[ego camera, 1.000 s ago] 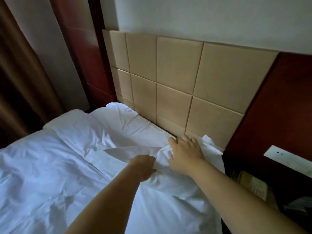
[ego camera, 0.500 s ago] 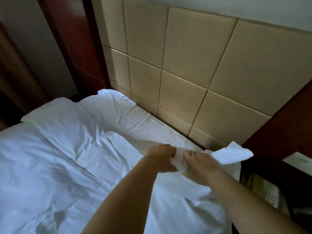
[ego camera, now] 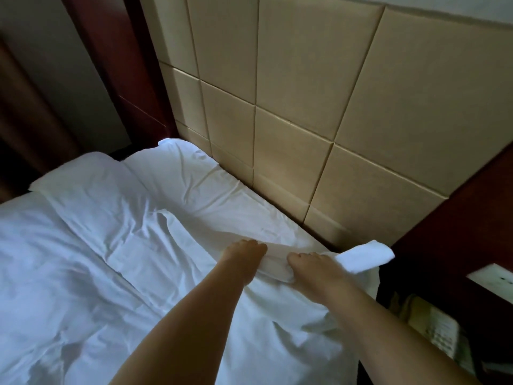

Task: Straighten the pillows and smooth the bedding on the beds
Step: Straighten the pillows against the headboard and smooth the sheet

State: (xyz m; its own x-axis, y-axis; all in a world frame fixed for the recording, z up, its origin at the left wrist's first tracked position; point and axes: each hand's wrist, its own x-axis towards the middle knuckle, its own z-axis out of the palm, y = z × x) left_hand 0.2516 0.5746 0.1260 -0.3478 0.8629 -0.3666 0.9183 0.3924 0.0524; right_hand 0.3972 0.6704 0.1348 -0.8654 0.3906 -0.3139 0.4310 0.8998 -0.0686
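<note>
A white duvet (ego camera: 69,287) covers the bed, its top band folded back and creased. A white sheet (ego camera: 200,184) lies flat along the tan padded headboard (ego camera: 305,107). My left hand (ego camera: 244,259) and my right hand (ego camera: 313,268) sit side by side near the bed's right edge, both gripping a bunched white fold of bedding (ego camera: 274,269) between them. A loose white corner of that cloth (ego camera: 366,255) sticks out to the right past my right hand. No separate pillow can be told apart.
A dark red wooden panel (ego camera: 458,223) flanks the headboard on the right, with a white switch plate (ego camera: 494,279) on it. Below it sits a dim bedside unit with a telephone (ego camera: 435,326). A brown curtain (ego camera: 22,134) hangs at the far left.
My right hand left the headboard gap and closed on the cloth beside my left hand. Both hands drew the fold up and toward me; the cloth's corner now sticks out on the right.
</note>
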